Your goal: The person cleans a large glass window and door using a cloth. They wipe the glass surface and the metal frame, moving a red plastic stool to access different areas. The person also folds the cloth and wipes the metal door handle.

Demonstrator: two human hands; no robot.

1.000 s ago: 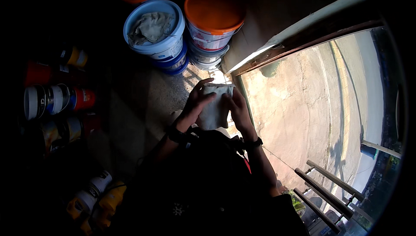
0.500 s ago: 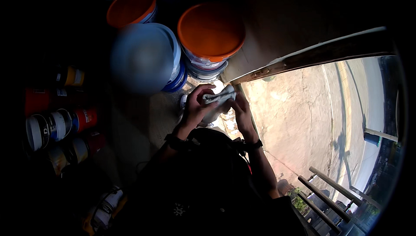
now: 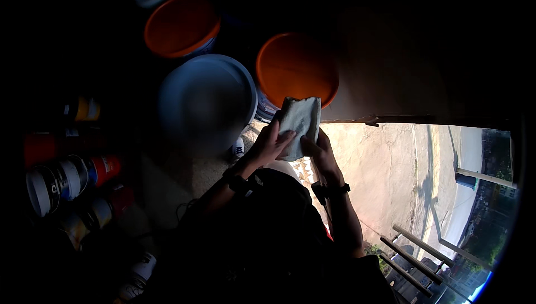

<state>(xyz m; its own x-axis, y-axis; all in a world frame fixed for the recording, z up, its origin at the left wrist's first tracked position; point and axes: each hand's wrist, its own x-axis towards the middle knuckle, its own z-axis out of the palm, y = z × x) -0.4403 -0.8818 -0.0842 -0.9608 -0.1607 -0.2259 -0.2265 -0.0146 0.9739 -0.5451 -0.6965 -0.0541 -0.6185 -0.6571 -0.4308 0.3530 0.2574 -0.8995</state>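
Gripping a folded pale-grey cloth (image 3: 301, 117) between left hand (image 3: 269, 146) and right hand (image 3: 324, 156).
Pressing both thumbs on top, apparently keeping it flat; facing an orange-lidded bucket (image 3: 296, 66) standing just beyond both hands.

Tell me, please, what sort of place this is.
Possibly a dim paint shop or storeroom: big orange-lidded buckets stand ahead, smaller tubs sit at left, and sunlit ground lies to the right.
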